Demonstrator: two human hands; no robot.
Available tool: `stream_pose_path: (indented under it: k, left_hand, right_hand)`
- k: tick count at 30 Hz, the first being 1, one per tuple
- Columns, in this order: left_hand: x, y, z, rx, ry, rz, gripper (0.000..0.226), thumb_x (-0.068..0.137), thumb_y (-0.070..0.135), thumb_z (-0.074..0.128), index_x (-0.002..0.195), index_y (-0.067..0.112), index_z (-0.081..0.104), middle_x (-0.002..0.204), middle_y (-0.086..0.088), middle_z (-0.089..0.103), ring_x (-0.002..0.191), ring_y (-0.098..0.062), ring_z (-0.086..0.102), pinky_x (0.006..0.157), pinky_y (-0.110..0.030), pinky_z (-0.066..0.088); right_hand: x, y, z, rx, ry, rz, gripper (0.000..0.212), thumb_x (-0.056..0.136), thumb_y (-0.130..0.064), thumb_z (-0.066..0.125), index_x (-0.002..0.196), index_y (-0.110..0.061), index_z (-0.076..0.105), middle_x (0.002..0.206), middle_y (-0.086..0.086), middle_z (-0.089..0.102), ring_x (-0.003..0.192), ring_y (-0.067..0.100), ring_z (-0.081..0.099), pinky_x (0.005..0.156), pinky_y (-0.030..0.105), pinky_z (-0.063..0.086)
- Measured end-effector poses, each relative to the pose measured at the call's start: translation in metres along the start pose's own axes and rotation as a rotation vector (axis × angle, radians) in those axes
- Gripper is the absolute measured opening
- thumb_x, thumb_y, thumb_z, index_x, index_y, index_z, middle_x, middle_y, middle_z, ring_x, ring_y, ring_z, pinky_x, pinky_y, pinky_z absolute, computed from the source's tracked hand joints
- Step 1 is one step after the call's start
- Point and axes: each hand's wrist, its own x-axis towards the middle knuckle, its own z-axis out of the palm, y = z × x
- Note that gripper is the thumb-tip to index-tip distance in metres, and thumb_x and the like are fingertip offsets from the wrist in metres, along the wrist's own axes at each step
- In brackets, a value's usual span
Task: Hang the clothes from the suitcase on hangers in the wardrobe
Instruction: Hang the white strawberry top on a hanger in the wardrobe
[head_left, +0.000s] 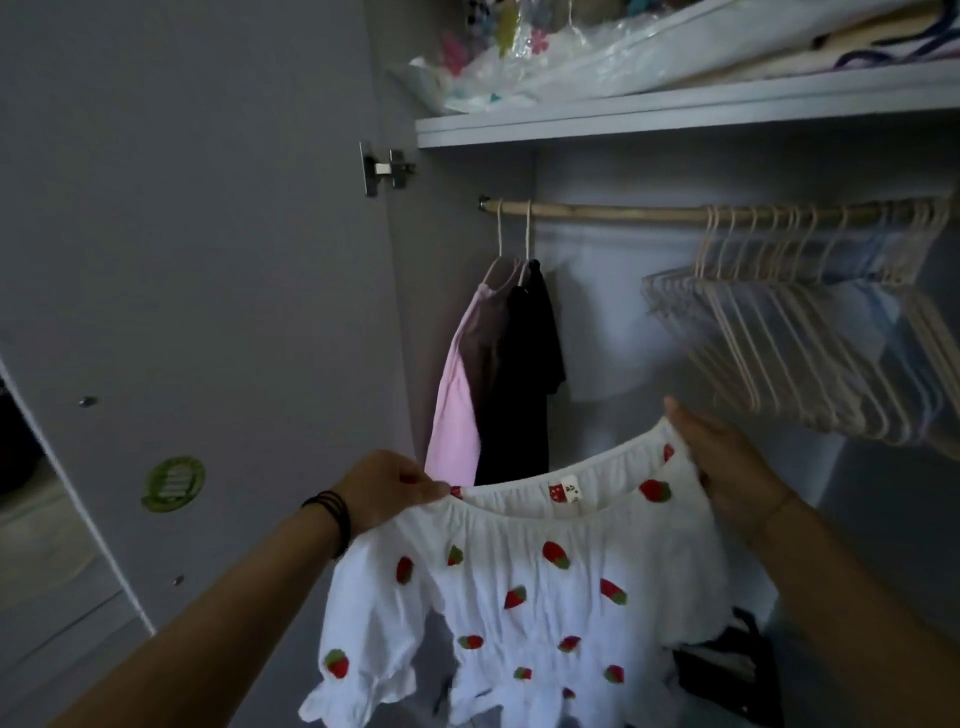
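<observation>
Pinching the top (545, 597) with my left hand (387, 486), I am gripping its other shoulder with my right hand (727, 467), below the rail (597, 212).

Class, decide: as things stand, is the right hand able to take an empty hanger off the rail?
Probably not yet: the right hand grips the top. The hangers hang close above it, nothing between, once it lets go.
</observation>
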Motion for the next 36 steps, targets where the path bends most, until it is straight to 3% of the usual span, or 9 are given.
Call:
stream_pose_path:
  k: [5,11,14,19,22,24,27,33,36]
  left_hand:
    - [0.035,0.023,0.01,-0.009,0.014,-0.048,0.028,0.077,0.042,0.074,0.059,0.023,0.065,0.056,0.015,0.06,0.053,0.006,0.053,0.05,-0.003,0.036]
    - [0.07,0.043,0.03,-0.386,0.2,-0.025,0.042,0.085,0.045,0.064,0.063,0.012,0.049,0.068,-0.005,0.05,0.067,-0.018,0.047,0.065,-0.029,0.041]
    - [0.079,0.05,0.034,-0.582,0.238,-0.072,0.056,0.077,0.066,0.056,0.064,0.012,0.055,0.068,-0.007,0.056,0.066,-0.02,0.053,0.07,-0.036,0.047]
    - [0.097,0.049,0.028,-0.708,0.229,-0.082,0.037,0.078,0.028,0.075,0.049,0.02,0.054,0.065,-0.012,0.055,0.065,-0.024,0.052,0.071,-0.036,0.044]
    - [0.106,0.05,0.017,-0.732,0.198,-0.017,0.028,0.082,0.025,0.07,0.058,0.018,0.06,0.069,-0.012,0.059,0.067,-0.024,0.054,0.071,-0.035,0.046]
    - [0.115,0.056,0.01,-0.706,0.159,0.062,0.028,0.09,0.025,0.062,0.063,0.019,0.061,0.065,-0.004,0.062,0.066,-0.019,0.055,0.068,-0.032,0.046]
    - [0.13,0.073,0.007,-0.618,0.091,0.172,0.023,0.094,0.027,0.055,0.075,0.021,0.064,0.075,0.0,0.067,0.072,-0.014,0.061,0.072,-0.028,0.048]
    - [0.155,0.107,0.009,-0.201,0.324,0.4,0.014,0.091,0.013,0.058,0.08,0.016,0.067,0.078,0.009,0.066,0.075,-0.003,0.06,0.072,-0.009,0.042]
    - [0.162,0.116,0.011,-0.239,0.363,0.448,0.016,0.089,0.012,0.061,0.077,0.02,0.068,0.076,0.015,0.066,0.071,0.006,0.059,0.068,-0.002,0.039]
  right_hand:
    - [0.037,-0.013,-0.016,0.098,-0.029,0.011,0.057,0.058,-0.063,0.078,0.087,-0.02,0.054,0.092,0.012,0.048,0.087,0.028,0.047,0.076,0.041,0.041]
    - [0.074,-0.023,-0.027,0.046,-0.146,0.053,0.071,0.048,-0.075,0.069,0.096,-0.024,0.061,0.091,0.001,0.066,0.084,0.02,0.064,0.069,0.034,0.054]
    - [0.087,-0.022,-0.03,0.004,-0.154,0.008,0.072,0.051,-0.081,0.066,0.098,-0.027,0.06,0.1,-0.003,0.061,0.091,0.019,0.059,0.088,0.043,0.048]
    - [0.102,-0.024,-0.025,0.045,-0.103,-0.032,0.065,0.057,-0.075,0.067,0.099,-0.027,0.061,0.101,-0.002,0.062,0.093,0.018,0.059,0.088,0.042,0.047]
    - [0.107,-0.028,-0.024,0.039,-0.048,-0.06,0.067,0.067,-0.064,0.071,0.09,-0.003,0.059,0.085,0.018,0.057,0.079,0.03,0.057,0.077,0.042,0.047]
    - [0.107,-0.031,-0.021,-0.048,0.017,-0.137,0.039,0.083,-0.044,0.066,0.068,-0.009,0.055,0.062,0.011,0.049,0.059,0.023,0.049,0.062,0.034,0.044]
    - [0.111,-0.036,-0.022,-0.276,0.053,-0.248,0.043,0.091,-0.019,0.059,0.052,-0.019,0.042,0.044,-0.01,0.042,0.047,0.002,0.041,0.056,0.022,0.037]
    - [0.121,-0.053,-0.036,-0.568,0.076,-0.311,0.045,0.089,-0.017,0.061,0.051,-0.017,0.039,0.044,-0.009,0.037,0.046,0.006,0.035,0.052,0.017,0.034]
    - [0.127,-0.06,-0.042,-0.667,0.16,-0.364,0.031,0.086,-0.014,0.065,0.058,-0.009,0.052,0.054,0.002,0.046,0.052,0.009,0.041,0.055,0.021,0.039]
